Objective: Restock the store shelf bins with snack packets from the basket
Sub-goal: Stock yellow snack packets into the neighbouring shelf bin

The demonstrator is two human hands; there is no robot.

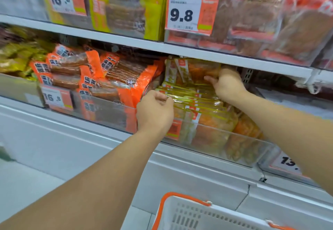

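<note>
The snack packets [194, 101] I am handling are clear pouches with yellow edges and small red-and-white labels, showing orange and tan food inside. They stand packed in a row in a clear plastic bin [239, 150] on the middle shelf, right of centre in the frame, and one more packet [200, 71] stands upright at the back of that bin, just under the white shelf edge [198, 52] above it.

My left hand [155, 111] reaches in from the lower left, arm stretched out, its fingers curled over the left ends of the front packets and pinching their tops. My right hand [228, 84] comes in from the right edge of the frame, wrist bent, fingers curled around the right side of the upright back packet, thumb pointing left across its face.

The basket [203, 213], white with an orange handle, sits at the bottom centre of the frame and is cut off by the bottom edge, so I cannot see what is in it. The fingertips of my right hand are hidden behind the packet. To the left, a neighbouring bin holds orange packets [90, 74]; the price tag [191, 15] above reads 9.8, while the tag at lower right is cut off by my arm.
</note>
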